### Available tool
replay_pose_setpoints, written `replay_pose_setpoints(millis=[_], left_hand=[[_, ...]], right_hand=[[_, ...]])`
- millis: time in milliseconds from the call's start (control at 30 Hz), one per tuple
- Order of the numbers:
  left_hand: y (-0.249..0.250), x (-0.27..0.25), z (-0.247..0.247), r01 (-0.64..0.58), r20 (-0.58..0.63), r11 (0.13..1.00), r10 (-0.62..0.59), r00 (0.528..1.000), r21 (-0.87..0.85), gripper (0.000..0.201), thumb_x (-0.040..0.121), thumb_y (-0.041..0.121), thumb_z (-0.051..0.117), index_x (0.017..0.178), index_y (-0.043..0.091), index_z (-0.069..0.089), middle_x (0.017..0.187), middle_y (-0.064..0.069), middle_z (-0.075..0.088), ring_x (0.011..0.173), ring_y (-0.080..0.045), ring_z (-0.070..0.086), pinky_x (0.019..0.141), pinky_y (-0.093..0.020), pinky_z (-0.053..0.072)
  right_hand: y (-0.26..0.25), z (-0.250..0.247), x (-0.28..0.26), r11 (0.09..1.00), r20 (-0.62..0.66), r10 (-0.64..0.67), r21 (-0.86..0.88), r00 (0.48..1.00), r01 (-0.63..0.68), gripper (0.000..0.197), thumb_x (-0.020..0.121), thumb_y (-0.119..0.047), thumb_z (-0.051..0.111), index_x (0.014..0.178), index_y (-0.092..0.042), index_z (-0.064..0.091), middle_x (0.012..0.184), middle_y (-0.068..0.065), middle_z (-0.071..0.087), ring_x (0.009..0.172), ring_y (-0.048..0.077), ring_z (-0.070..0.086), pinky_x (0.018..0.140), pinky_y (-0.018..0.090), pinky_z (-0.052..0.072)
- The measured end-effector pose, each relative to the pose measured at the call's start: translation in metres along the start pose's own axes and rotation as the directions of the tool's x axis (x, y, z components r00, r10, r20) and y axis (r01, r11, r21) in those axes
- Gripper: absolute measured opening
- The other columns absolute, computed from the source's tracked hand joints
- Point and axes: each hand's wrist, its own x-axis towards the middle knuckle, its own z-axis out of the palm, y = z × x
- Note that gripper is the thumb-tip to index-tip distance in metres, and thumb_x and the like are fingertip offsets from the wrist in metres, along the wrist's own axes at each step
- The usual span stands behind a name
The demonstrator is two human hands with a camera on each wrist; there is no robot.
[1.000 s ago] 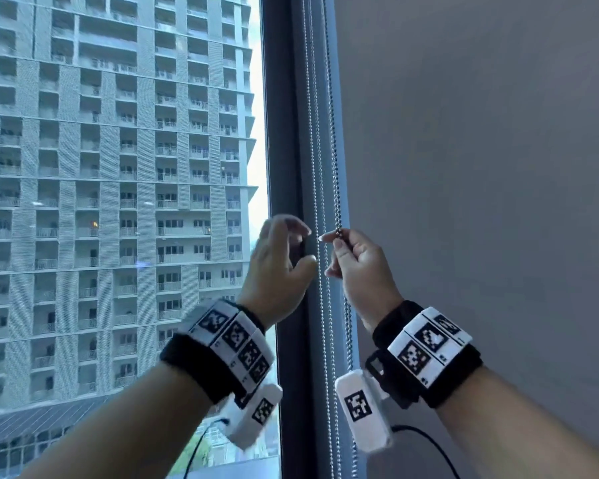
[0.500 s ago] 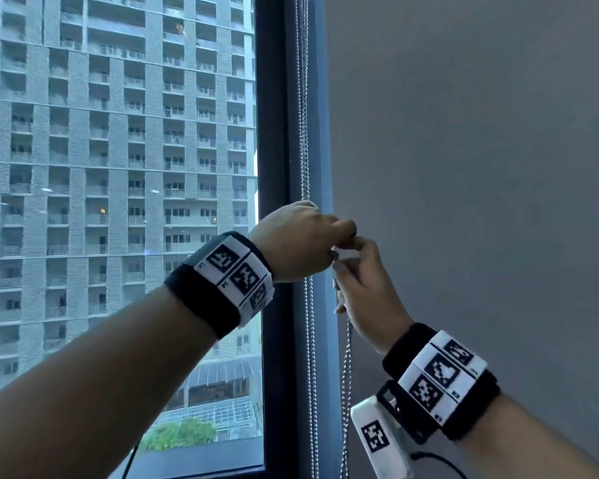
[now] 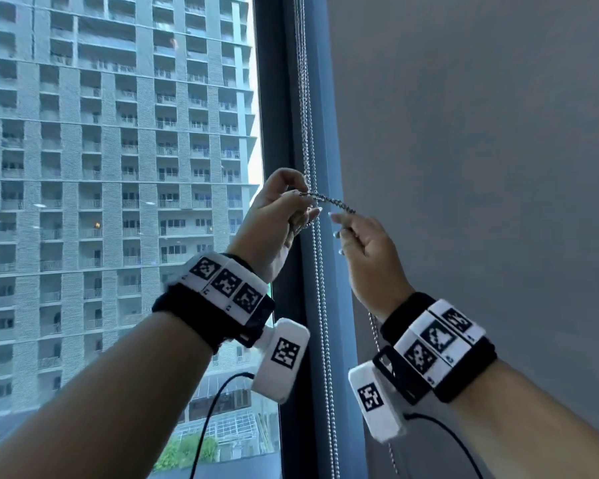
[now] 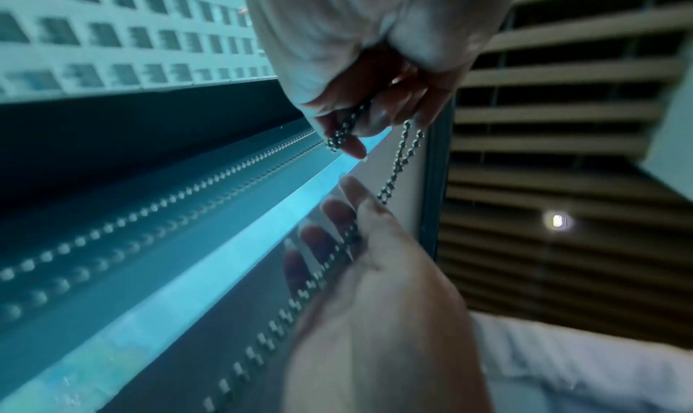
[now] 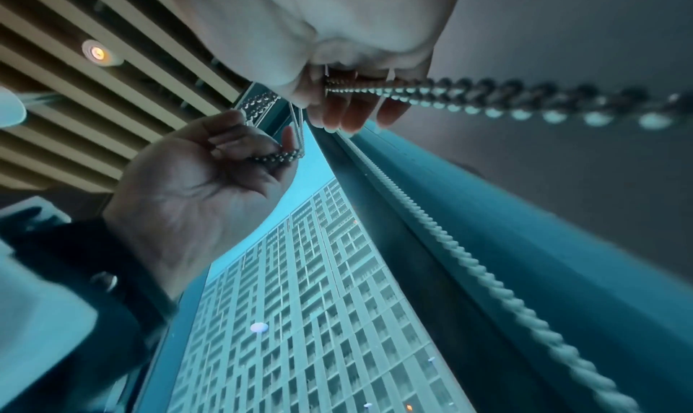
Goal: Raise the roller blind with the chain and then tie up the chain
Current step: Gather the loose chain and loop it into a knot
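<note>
Fingers (image 3: 293, 193) of my left hand (image 3: 274, 219) are curled and pinch a doubled length of the silver metal ball chain (image 3: 329, 201); that length runs from the pinch, across the dark window frame (image 3: 291, 340), to my right hand (image 3: 367, 243). Right-hand fingers (image 3: 339, 221) are bent round the same chain. In the right wrist view the beads pass through the curled right fingers (image 5: 352, 114) and out toward the camera. In the left wrist view the chain also lies along the right palm and drops away below it.

Both hands are raised just beside the window frame, left hand on the glass side, right hand on the grey wall (image 3: 481, 167) side, close together but not touching.

Two more strands of the chain hang straight down in front of the frame, passing behind the stretched length. I cannot tell how the strands are wound at the left pinch.

I do not see the roller blind fabric in the head view. Through the glass: a tall grey apartment block (image 3: 118, 167).
</note>
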Motion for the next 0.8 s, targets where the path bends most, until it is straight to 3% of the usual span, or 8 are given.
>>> replay_pose_setpoints(millis=[67,167,267,367,467,567,700,800], left_hand=[[0.001,-0.002,0.0,0.035,-0.004,0.976,-0.037,0.999,-0.215,0.025,0.087,-0.005,0.04,0.078,0.017,0.048,0.048,0.008,0.039,0.044,-0.007,0.036,0.085,-0.032,0.047],[0.004,-0.004,-0.001,0.063,-0.007,0.89,-0.074,0.997,-0.452,0.025,0.091,-0.001,0.035,0.08,0.017,0.048,0.048,0.006,0.037,0.043,-0.007,0.037,0.071,-0.027,0.048],[0.002,-0.005,-0.005,0.078,0.006,0.831,-0.09,0.996,-0.55,0.025,0.091,0.0,0.033,0.078,0.016,0.048,0.049,0.004,0.039,0.044,-0.007,0.04,0.062,-0.022,0.048],[0.001,-0.006,-0.011,0.087,-0.014,0.839,-0.112,0.994,-0.537,0.024,0.089,0.0,0.034,0.076,0.016,0.047,0.051,0.003,0.041,0.047,-0.009,0.041,0.067,-0.024,0.041],[0.001,-0.007,-0.014,0.062,-0.109,0.909,-0.117,0.987,-0.411,0.031,0.085,-0.004,0.035,0.068,0.015,0.053,0.055,0.001,0.047,0.051,-0.01,0.043,0.066,-0.026,0.045],[0.004,-0.007,-0.011,-0.04,-0.204,0.998,0.031,0.979,-0.04,0.034,0.083,-0.006,0.041,0.064,0.015,0.061,0.061,0.002,0.056,0.056,-0.01,0.045,0.062,-0.022,0.045],[0.01,-0.003,-0.007,-0.119,-0.243,0.935,0.207,0.948,0.333,0.031,0.081,-0.001,0.049,0.074,0.02,0.071,0.074,-0.014,0.068,0.062,-0.018,0.05,0.063,-0.031,0.043],[0.012,0.0,-0.006,-0.105,-0.232,0.889,0.228,0.946,0.445,0.026,0.082,0.0,0.051,0.084,0.016,0.071,0.067,-0.021,0.063,0.05,-0.018,0.043,0.05,-0.027,0.037]], right_hand=[[-0.017,0.008,0.011,0.995,0.029,0.064,0.076,0.998,-0.066,0.026,0.096,-0.027,0.04,0.105,-0.021,0.064,0.095,-0.005,0.054,0.092,0.01,0.056,0.09,0.03,0.045],[-0.037,0.015,0.025,0.948,0.105,0.198,0.231,0.975,-0.218,0.03,0.096,-0.03,0.043,0.096,-0.01,0.065,0.083,-0.004,0.058,0.077,0.006,0.053,0.073,0.021,0.042],[-0.047,0.019,0.035,0.908,0.154,0.244,0.31,0.958,-0.281,0.025,0.092,-0.027,0.052,0.094,-0.006,0.066,0.078,0.001,0.06,0.067,0.005,0.055,0.06,0.015,0.042],[-0.052,0.021,0.04,0.893,0.117,0.223,0.373,0.968,-0.251,0.013,0.091,-0.011,0.053,0.087,-0.005,0.063,0.068,0.002,0.057,0.059,0.007,0.051,0.05,0.007,0.04],[-0.053,0.022,0.039,0.923,0.095,0.216,0.306,0.972,-0.235,0.022,0.094,-0.013,0.049,0.075,-0.014,0.06,0.07,-0.001,0.058,0.06,0.003,0.052,0.052,0.004,0.039],[-0.054,0.019,0.036,0.937,0.092,0.228,0.249,0.969,-0.244,0.026,0.096,-0.017,0.045,0.073,-0.018,0.056,0.077,0.005,0.054,0.071,0.013,0.048,0.054,0.005,0.037],[-0.06,0.016,0.034,0.935,0.116,0.241,0.24,0.963,-0.263,0.024,0.097,-0.018,0.04,0.076,-0.016,0.052,0.083,0.007,0.049,0.078,0.016,0.044,0.062,0.016,0.037],[-0.065,0.014,0.033,0.918,0.116,0.243,0.292,0.963,-0.267,0.028,0.096,-0.016,0.038,0.07,-0.016,0.048,0.072,-0.001,0.047,0.069,0.012,0.044,0.054,0.009,0.039]])
